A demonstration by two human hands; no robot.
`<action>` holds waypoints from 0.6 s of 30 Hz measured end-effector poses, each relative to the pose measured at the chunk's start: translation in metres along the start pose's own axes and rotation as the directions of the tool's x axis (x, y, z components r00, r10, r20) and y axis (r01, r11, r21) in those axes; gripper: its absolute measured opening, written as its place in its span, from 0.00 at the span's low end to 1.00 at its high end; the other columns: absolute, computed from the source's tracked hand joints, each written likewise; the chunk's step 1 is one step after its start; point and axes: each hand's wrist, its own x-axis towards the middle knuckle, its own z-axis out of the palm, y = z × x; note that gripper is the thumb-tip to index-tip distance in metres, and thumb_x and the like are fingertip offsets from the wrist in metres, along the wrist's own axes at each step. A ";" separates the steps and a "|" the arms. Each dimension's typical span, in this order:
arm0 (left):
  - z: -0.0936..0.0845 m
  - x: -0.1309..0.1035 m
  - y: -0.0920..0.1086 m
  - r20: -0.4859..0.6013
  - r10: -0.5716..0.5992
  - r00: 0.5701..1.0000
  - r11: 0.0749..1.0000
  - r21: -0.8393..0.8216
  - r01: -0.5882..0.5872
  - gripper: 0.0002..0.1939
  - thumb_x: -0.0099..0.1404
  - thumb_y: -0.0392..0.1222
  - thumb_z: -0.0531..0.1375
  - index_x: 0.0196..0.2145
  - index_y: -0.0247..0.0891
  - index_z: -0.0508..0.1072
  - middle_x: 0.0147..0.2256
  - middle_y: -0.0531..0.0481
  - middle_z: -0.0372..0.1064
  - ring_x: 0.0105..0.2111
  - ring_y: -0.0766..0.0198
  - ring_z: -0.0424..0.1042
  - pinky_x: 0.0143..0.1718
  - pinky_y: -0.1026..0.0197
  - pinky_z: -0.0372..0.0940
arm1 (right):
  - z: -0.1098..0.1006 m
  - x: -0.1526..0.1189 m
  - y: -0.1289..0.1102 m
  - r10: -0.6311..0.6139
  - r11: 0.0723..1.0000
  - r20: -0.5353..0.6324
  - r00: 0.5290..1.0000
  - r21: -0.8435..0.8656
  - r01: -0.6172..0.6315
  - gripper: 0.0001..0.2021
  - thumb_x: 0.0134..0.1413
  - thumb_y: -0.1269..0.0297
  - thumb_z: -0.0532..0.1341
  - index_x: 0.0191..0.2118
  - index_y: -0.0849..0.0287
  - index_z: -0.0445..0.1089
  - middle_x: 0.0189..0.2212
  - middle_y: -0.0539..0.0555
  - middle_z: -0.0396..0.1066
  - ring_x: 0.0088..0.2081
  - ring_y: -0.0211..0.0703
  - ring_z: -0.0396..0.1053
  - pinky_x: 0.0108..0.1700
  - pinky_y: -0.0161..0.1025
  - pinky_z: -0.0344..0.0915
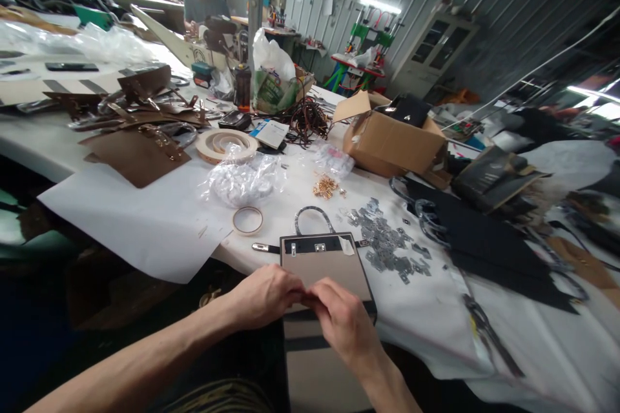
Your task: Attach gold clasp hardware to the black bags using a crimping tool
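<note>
The beige bag panel point(334, 277) lies right in front of you at the near edge of the white-covered table point(411, 310), its nearer part reaching past that edge towards your body. Its dark-edged far end carries a curved handle point(314, 209), and two small metal plates sit on the black band there. A strap point(264, 248) with a metal tip sticks out to the left, and a pale scrap point(345, 245) rests at the far right corner.

Your left hand point(274, 290) and right hand point(341, 313) come together over the middle of the panel. The fingers of both are curled, with the tips meeting; you cannot tell from this view whether they pinch anything between them.

Just beyond your left hand, to the left of the handle, lies a narrow tape roll point(247, 221), with a clear plastic bag point(242, 179) and a wider tape roll point(227, 144) farther off. To the right of the panel you have a spread of flat grey metal pieces point(382, 239); farther away is a small heap of gold-coloured fittings point(325, 187). An open cardboard box point(394, 145) stands beyond those, with black sheets point(489, 239) to its near right. At the far left, another person point(206, 3) sits behind a machine.
</note>
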 end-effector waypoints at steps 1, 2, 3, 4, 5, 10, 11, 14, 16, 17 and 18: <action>-0.002 0.000 -0.004 0.012 -0.036 0.999 0.992 -0.123 0.037 0.11 0.70 0.41 0.60 0.34 0.36 0.81 0.29 0.47 0.78 0.29 0.62 0.73 0.32 0.63 0.60 | 0.000 -0.004 -0.005 -0.041 0.999 -0.038 0.998 0.026 0.042 0.08 0.68 0.74 0.58 0.42 0.55 0.73 0.34 0.54 0.75 0.35 0.44 0.74 0.39 0.38 0.71; -0.005 0.000 -0.009 0.008 -0.087 0.996 0.962 -0.260 0.086 0.12 0.70 0.44 0.61 0.35 0.35 0.81 0.28 0.48 0.77 0.28 0.63 0.72 0.32 0.64 0.61 | -0.002 -0.008 -0.010 -0.093 0.994 -0.061 0.994 0.054 0.097 0.09 0.68 0.75 0.59 0.43 0.54 0.74 0.35 0.54 0.76 0.36 0.44 0.75 0.41 0.39 0.72; -0.009 -0.002 -0.016 -0.017 -0.153 0.988 0.911 -0.389 0.134 0.14 0.70 0.47 0.61 0.36 0.34 0.80 0.28 0.49 0.76 0.28 0.64 0.71 0.31 0.64 0.61 | -0.005 -0.011 -0.013 -0.145 0.985 -0.069 0.987 0.083 0.150 0.10 0.67 0.76 0.59 0.44 0.54 0.74 0.36 0.54 0.77 0.37 0.44 0.75 0.42 0.40 0.73; -0.011 -0.004 -0.022 -0.064 -0.226 0.972 0.855 -0.492 0.167 0.16 0.69 0.51 0.62 0.36 0.33 0.79 0.28 0.49 0.75 0.28 0.65 0.70 0.31 0.65 0.61 | -0.008 -0.013 -0.013 -0.177 0.976 -0.068 0.982 0.114 0.184 0.11 0.66 0.76 0.59 0.45 0.53 0.74 0.37 0.54 0.77 0.38 0.44 0.76 0.43 0.40 0.73; -0.014 -0.006 -0.028 -0.116 -0.293 0.949 0.808 -0.561 0.181 0.19 0.69 0.54 0.62 0.36 0.32 0.79 0.28 0.50 0.74 0.28 0.65 0.70 0.31 0.65 0.61 | -0.013 -0.013 -0.009 -0.179 0.971 -0.060 0.982 0.149 0.186 0.11 0.66 0.76 0.60 0.46 0.51 0.75 0.37 0.53 0.78 0.38 0.44 0.77 0.43 0.39 0.74; -0.003 -0.028 -0.031 -0.045 -0.282 0.958 0.807 -0.551 0.212 0.21 0.68 0.58 0.63 0.36 0.34 0.79 0.29 0.52 0.74 0.28 0.66 0.70 0.31 0.66 0.62 | -0.027 0.023 0.069 0.248 0.927 -0.023 0.968 0.295 -0.231 0.19 0.65 0.59 0.66 0.58 0.51 0.68 0.36 0.50 0.80 0.40 0.46 0.79 0.54 0.48 0.74; 0.002 -0.032 -0.027 -0.011 -0.246 0.969 0.832 -0.514 0.206 0.20 0.69 0.57 0.63 0.37 0.34 0.80 0.28 0.52 0.74 0.28 0.66 0.70 0.31 0.67 0.62 | -0.025 0.033 0.087 0.280 0.914 -0.007 0.960 0.306 -0.265 0.20 0.63 0.56 0.67 0.57 0.53 0.68 0.36 0.51 0.80 0.43 0.48 0.79 0.58 0.51 0.71; 0.018 -0.041 -0.018 0.006 -0.175 0.985 0.891 -0.425 0.161 0.18 0.72 0.53 0.61 0.39 0.35 0.81 0.29 0.51 0.77 0.30 0.66 0.73 0.33 0.68 0.63 | -0.016 0.057 0.125 0.261 0.899 0.109 0.959 0.333 -0.283 0.21 0.61 0.57 0.68 0.56 0.55 0.68 0.36 0.52 0.79 0.49 0.50 0.76 0.65 0.55 0.63; 0.026 -0.045 -0.016 -0.005 -0.175 0.985 0.890 -0.429 0.156 0.17 0.72 0.52 0.61 0.40 0.35 0.82 0.31 0.50 0.78 0.31 0.66 0.74 0.33 0.68 0.64 | -0.010 0.065 0.135 0.224 0.890 0.192 0.956 0.360 -0.281 0.22 0.61 0.58 0.67 0.58 0.55 0.66 0.36 0.51 0.79 0.48 0.48 0.76 0.64 0.52 0.64; 0.029 -0.046 -0.017 -0.007 -0.185 0.983 0.882 -0.442 0.163 0.17 0.72 0.52 0.61 0.40 0.35 0.82 0.31 0.49 0.78 0.31 0.65 0.75 0.33 0.68 0.64 | -0.007 0.066 0.137 0.210 0.885 0.228 0.951 0.368 -0.284 0.22 0.61 0.58 0.67 0.59 0.54 0.65 0.35 0.50 0.79 0.47 0.48 0.77 0.62 0.51 0.65; 0.031 -0.047 -0.019 -0.008 -0.196 0.980 0.873 -0.456 0.171 0.17 0.72 0.52 0.61 0.40 0.34 0.82 0.32 0.49 0.78 0.31 0.65 0.75 0.34 0.68 0.64 | -0.005 0.067 0.138 0.200 0.884 0.258 0.945 0.369 -0.288 0.23 0.62 0.59 0.67 0.59 0.54 0.65 0.35 0.50 0.79 0.46 0.47 0.77 0.60 0.50 0.66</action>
